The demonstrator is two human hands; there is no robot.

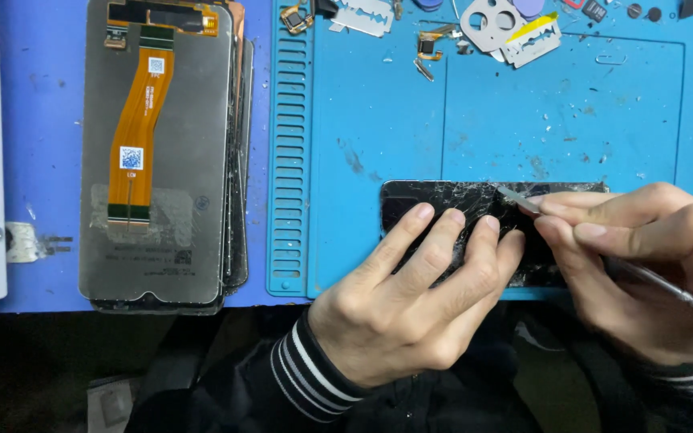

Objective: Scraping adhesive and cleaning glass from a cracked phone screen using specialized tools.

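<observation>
On the blue silicone work mat [475,128], the left hand [407,301] presses flat a black phone with shattered glass [443,204], brittle and sharp-edged; the right hand [643,256] pinches a thin metal pry tool [523,200] at its upper edge.

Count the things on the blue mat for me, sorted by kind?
Cracked phone screen under the left hand: 1
Metal pry tool in the right hand: 1
Razor blades: 2
Camera-hole cover: 1
Total: 5

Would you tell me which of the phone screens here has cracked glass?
The black screen under both hands; its glass is shattered, unlike the stacked grey panels lying face down at left.
</observation>
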